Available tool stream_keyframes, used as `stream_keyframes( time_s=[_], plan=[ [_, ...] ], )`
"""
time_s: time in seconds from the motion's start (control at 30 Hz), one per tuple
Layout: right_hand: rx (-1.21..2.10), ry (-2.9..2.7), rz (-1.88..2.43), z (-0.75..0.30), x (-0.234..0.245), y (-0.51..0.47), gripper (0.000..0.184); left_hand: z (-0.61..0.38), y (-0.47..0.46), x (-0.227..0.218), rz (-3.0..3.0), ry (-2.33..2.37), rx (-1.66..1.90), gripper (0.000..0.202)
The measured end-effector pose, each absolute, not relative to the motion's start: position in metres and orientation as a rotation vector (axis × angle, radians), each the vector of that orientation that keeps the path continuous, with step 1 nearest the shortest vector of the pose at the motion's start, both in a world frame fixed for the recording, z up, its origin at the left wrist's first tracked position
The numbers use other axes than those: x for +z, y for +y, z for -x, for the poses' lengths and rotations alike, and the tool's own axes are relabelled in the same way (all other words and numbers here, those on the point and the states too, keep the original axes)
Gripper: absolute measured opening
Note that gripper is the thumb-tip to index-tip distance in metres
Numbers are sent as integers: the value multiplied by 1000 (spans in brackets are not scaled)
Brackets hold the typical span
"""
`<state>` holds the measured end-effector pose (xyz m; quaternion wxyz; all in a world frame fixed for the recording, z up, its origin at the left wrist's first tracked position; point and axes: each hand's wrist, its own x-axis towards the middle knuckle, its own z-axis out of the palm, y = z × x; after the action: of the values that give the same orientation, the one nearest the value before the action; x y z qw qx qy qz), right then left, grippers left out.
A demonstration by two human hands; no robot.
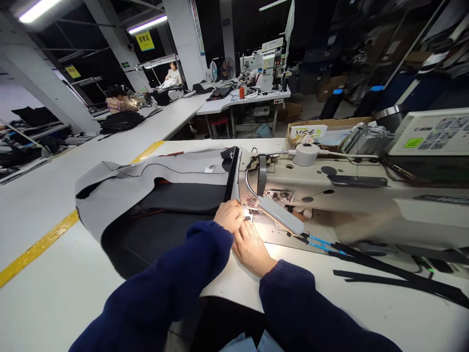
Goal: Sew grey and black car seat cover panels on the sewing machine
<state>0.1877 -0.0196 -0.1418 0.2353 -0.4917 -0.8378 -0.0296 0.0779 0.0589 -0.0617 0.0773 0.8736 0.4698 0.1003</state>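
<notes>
A large fabric piece, black on one face and light grey on the other (pixel 183 198), lies folded on the table left of a sewing machine (pixel 293 178). A black strip (pixel 232 178) runs along its right edge toward the needle area. My left hand (pixel 230 215) is closed with bent fingers at the near end of that edge. Touching it from the near side, my right hand (pixel 253 248) has its fingers pressed together by the needle plate. A small black strip end (pixel 247 218) shows at the fingertips under a lit lamp (pixel 281 215). My fingers partly hide the fabric there.
Black strips (pixel 399 278) with blue clips trail over the table at right. A control panel (pixel 432 132) and a cardboard box (pixel 330 129) stand behind the machine. Another sewing machine (pixel 262 68) is farther back. Two people work at the far left tables.
</notes>
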Motion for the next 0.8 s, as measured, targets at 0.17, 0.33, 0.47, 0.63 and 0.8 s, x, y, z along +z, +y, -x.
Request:
stream_keyframes(
  time_s=[0.17,0.33,0.47,0.63,0.8],
  plan=[
    [-161,-2375,1358,-189,-151,-23,45,-92,67,-82,-2760,1438,168,19],
    [-128,-2419,1406,-187,-150,-22,42,-102,74,-89,-2777,1475,102,15],
    [-104,-2456,1437,-186,-145,-23,36,-106,82,-95,-2741,1521,99,13],
    [-99,-2443,1426,-186,-144,-23,36,-104,87,-106,-2742,1532,126,18],
    [-85,-2423,1415,-187,-146,-22,36,-107,91,-110,-2759,1543,103,24]
  ],
)
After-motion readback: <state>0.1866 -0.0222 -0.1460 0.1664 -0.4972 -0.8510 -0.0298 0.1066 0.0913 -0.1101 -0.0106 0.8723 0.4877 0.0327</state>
